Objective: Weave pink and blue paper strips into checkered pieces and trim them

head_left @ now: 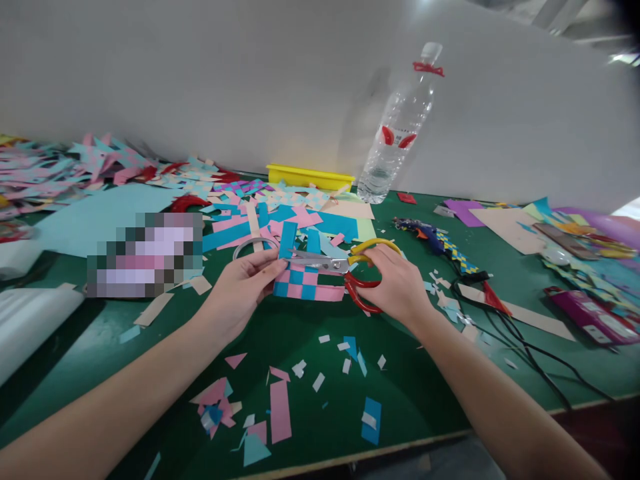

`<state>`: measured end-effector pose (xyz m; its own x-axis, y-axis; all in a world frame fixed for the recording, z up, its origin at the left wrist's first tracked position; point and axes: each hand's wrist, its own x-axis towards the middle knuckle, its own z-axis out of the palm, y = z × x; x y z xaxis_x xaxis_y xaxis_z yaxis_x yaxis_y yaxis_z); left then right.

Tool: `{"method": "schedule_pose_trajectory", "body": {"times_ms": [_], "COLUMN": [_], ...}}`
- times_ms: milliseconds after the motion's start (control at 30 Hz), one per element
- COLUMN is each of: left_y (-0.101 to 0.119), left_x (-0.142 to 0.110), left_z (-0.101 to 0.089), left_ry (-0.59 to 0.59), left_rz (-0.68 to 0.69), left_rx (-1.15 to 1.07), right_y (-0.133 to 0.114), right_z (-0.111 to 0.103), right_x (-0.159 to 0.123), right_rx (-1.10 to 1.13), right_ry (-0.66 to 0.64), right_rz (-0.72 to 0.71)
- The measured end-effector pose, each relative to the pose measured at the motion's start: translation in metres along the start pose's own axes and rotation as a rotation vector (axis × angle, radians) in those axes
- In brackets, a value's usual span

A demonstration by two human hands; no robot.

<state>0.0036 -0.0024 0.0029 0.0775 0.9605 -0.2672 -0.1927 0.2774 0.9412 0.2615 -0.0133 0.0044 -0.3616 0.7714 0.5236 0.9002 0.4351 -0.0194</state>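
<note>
Pinched between the thumb and fingers of my left hand (255, 270) is a woven piece of pink and blue paper strips (303, 283), with loose strip ends sticking out upward and to the right. My right hand (395, 280) has its fingers in the handles of a pair of scissors (327, 262), one handle yellow and one red. The blades point left and lie across the blue strips at the top of the woven piece, close to my left fingertips. Whether the blades are fully closed is hard to make out. A roll of tape (245, 245) sits just behind my left hand.
Paper scraps (280, 410) litter the green table (400, 400) in front. A tilted water bottle (395, 133) leans on the wall beside a yellow tray (310, 177). At right lie a glue gun (423, 233), black cord (530, 347) and a purple packet (590, 317). Piled strips (75, 163) fill the left.
</note>
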Motion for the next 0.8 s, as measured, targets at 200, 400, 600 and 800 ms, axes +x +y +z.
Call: {"method": "schedule_pose_trajectory", "body": {"times_ms": [200,400,600,800], "left_y": [0.0,0.0007,-0.0014,0.0008], "left_x": [0.0,0.0003,0.0003,0.0], "left_z": [-0.0006,0.0026,-0.0004,0.0005], "left_ry": [-0.012,0.028,0.016,0.037], "left_rz": [0.014,0.024,0.018,0.004], "left_rx": [0.019,-0.022,-0.001,0.014], "right_y": [-0.0005,-0.0022,-0.0047,-0.0038], "right_z": [0.0,-0.0021,-0.0046,-0.0033], "right_x": [0.0,0.0023,0.0038,0.0039], "right_rx": [0.052,0.105,0.089,0.061], "right_ry": [-0.033,-0.056,-0.091,-0.051], "right_rz": [0.014,0.034,0.062,0.091]}}
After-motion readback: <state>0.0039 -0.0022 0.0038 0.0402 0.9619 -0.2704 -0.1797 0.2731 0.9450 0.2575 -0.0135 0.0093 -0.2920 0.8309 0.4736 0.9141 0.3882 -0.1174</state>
